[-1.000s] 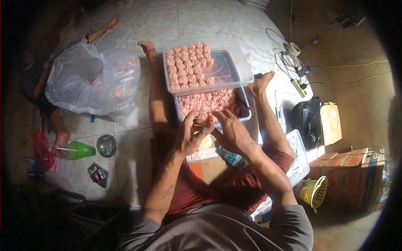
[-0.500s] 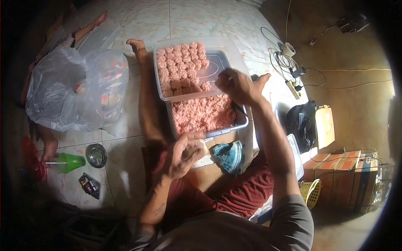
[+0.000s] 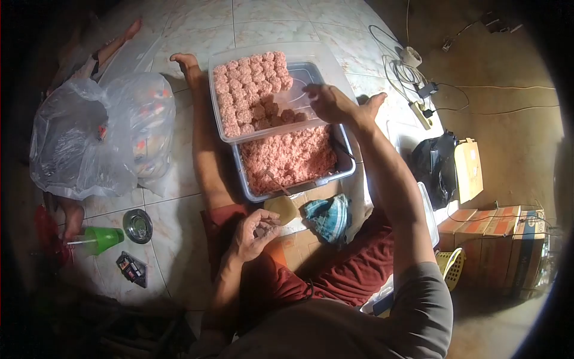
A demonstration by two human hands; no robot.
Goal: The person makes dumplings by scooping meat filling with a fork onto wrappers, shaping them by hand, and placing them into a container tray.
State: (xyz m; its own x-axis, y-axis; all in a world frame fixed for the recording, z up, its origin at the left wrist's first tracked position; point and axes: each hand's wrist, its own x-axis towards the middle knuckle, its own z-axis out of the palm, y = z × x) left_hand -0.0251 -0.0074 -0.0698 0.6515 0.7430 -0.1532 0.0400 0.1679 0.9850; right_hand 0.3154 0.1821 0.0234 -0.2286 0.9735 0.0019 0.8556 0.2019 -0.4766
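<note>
My right hand (image 3: 332, 106) is over the right side of a clear plastic tray (image 3: 222, 133), fingers bent together; what they hold, if anything, is hidden. Rows of rough pink balls (image 3: 242, 90) fill the tray's left part, with a few near its front edge. Beneath the tray's near side, a bluish tub (image 3: 251, 192) contains loose pink crumbly mixture (image 3: 290, 155). A thin handle (image 3: 278, 182) sticks out of it. My left hand (image 3: 254, 234) hovers above my lap, fingers loosely curled and apart, beside a round yellowish disc (image 3: 281, 209).
A blue checked cloth (image 3: 327, 218) lies on cardboard before me. To the left are a large clear plastic bag (image 3: 72, 143), a green cup (image 3: 107, 238) and a glass ashtray (image 3: 138, 226). Cables, a power strip (image 3: 420, 115), a black bag (image 3: 435, 170) and cardboard boxes (image 3: 490, 245) are at right.
My left hand has drawn down and back from the disc, its fingers coming away. My right hand has shifted slightly over the tray with its index finger extending left. The view has shifted a little.
</note>
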